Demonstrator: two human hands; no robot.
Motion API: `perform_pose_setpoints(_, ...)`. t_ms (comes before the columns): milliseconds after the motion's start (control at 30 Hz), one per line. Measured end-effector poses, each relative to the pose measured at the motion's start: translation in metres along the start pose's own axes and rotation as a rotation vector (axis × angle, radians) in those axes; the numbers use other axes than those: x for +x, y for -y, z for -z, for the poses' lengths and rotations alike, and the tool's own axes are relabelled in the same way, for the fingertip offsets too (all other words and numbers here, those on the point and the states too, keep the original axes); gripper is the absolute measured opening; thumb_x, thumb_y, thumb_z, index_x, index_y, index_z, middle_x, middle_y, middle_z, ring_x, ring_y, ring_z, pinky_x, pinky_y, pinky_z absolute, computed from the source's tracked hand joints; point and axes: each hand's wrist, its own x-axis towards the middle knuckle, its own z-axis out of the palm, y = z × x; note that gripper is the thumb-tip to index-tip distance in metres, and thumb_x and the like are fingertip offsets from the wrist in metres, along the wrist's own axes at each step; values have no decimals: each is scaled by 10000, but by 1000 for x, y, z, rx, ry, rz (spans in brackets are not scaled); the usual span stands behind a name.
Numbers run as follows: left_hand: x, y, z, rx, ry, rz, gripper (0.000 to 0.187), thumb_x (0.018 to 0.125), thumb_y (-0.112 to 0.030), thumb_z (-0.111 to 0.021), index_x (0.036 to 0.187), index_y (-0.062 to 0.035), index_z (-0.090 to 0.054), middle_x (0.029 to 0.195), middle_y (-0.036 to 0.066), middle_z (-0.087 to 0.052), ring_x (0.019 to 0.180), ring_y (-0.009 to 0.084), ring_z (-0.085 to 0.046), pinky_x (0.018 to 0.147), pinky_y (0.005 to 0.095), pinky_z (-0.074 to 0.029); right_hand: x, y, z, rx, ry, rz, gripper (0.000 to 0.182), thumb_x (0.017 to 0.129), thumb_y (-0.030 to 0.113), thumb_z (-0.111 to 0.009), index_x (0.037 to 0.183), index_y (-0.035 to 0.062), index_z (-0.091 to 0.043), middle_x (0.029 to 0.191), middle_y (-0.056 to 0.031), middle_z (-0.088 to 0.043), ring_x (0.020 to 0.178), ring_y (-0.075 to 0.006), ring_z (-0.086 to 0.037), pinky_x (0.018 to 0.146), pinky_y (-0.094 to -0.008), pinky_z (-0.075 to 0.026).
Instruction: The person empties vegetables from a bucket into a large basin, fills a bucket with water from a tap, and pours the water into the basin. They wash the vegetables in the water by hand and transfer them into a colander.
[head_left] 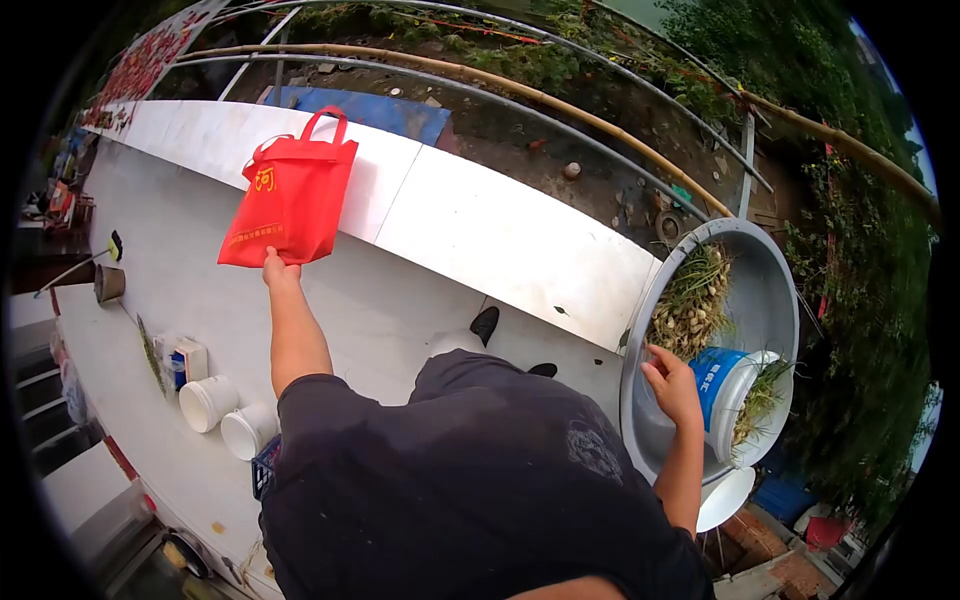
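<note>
My left hand [281,267] reaches forward and grips the lower edge of a red tote bag [300,195] with yellow lettering. The bag's handle loop points up, over the white ledge. My right hand [672,388] hovers at the large grey metal basin [775,270], its fingers apart and nothing seen in them. Just beyond those fingers, a heap of green-leaved plants with pale bulbs [692,310] lies in the basin. A white bucket with a blue label [716,385] lies tipped in the basin beside my right hand, more green stalks [762,400] at its mouth.
A long white ledge [510,255] runs across in front of me, with metal rails and a bamboo pole [560,95] beyond it. Two white buckets [208,403], a box [188,360] and a brown pot [109,284] stand on the pale floor to my left.
</note>
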Motion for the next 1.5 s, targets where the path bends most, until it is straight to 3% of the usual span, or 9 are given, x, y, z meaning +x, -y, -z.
perform_pose_setpoints(267, 16, -124, 59, -71, -307, -295, 342, 877, -74, -518, 1175, 59, -416, 1108, 186, -544, 906, 331, -608, 721, 465, -569, -6, -19, -5, -84, 82, -28, 338, 815, 112, -642, 1119, -19, -571, 796, -42, -608, 710, -108, -550, 651, -245, -454)
perform_pose_setpoints(433, -31, -75, 131, 127, -276, 37, 332, 909, -96, -478, 1228, -35, -410, 1171, 155, -514, 1017, 325, -556, 843, 539, -485, 20, 6, -7, -133, 187, 127, 346, 821, 108, -637, 1134, -20, -564, 795, -51, -609, 708, -115, -550, 654, -259, -459)
perform_pose_setpoints(533, -66, -35, 194, 475, -290, 106, 310, 869, -96, -490, 1169, -17, -471, 1091, 173, -571, 922, 322, -605, 740, 486, -530, 33, 25, -8, -114, 233, 251, 353, 821, 92, -633, 1143, -28, -554, 796, -68, -613, 695, -131, -551, 651, -264, -461)
perform_pose_setpoints(667, -96, 8, 309, 1148, -323, -136, 266, 776, -102, -519, 994, 21, -610, 990, 217, -627, 917, 354, -614, 785, 416, -494, 33, 52, -29, -199, 312, 377, 339, 826, 89, -623, 1137, -32, -556, 798, -79, -627, 693, -129, -563, 640, -266, -461)
perform_pose_setpoints(800, -112, 5, 403, 1256, -276, -154, 284, 773, -161, -526, 977, 4, -634, 979, 225, -628, 938, 368, -597, 818, 426, -470, 16, 63, -75, -302, 450, 473, 354, 821, 104, -631, 1140, -30, -556, 763, -93, -631, 674, -137, -571, 629, -278, -465)
perform_pose_setpoints(1067, -112, -97, 488, 811, -511, -221, 257, 799, -114, -571, 1008, 28, -622, 972, 189, -648, 894, 309, -625, 772, 382, -472, -35, 94, -153, -394, 538, 548, 357, 795, 137, -666, 1105, -20, -583, 765, -127, -641, 690, -193, -604, 659, -314, -483)
perform_pose_setpoints(1233, -32, -177, 575, 517, -636, -273, 264, 801, -74, -594, 1033, 51, -604, 1002, 174, -642, 921, 267, -615, 787, 349, -464, -54, 117, -228, -477, 504, 546, 358, 787, 144, -668, 1095, -19, -590, 770, -138, -649, 698, -211, -619, 660, -314, -485)
perform_pose_setpoints(1367, 32, -264, 646, 512, -831, -262, 360, 825, -97, -596, 1137, 68, -529, 1133, 194, -584, 1042, 287, -564, 870, 341, -432, -85, 159, -301, -436, 601, 417, 362, 787, 152, -660, 1099, -19, -591, 777, -135, -653, 703, -179, -618, 659, -299, -483)
perform_pose_setpoints(1500, 57, -363, 658, 358, -739, -436, 300, 845, -82, -574, 1102, 69, -548, 1079, 172, -605, 942, 260, -595, 817, 339, -460, -105, 202, -347, -410, 686, 441, 343, 829, 97, -628, 1136, -38, -558, 770, -80, -630, 646, -104, -551, 572, -255, -439)
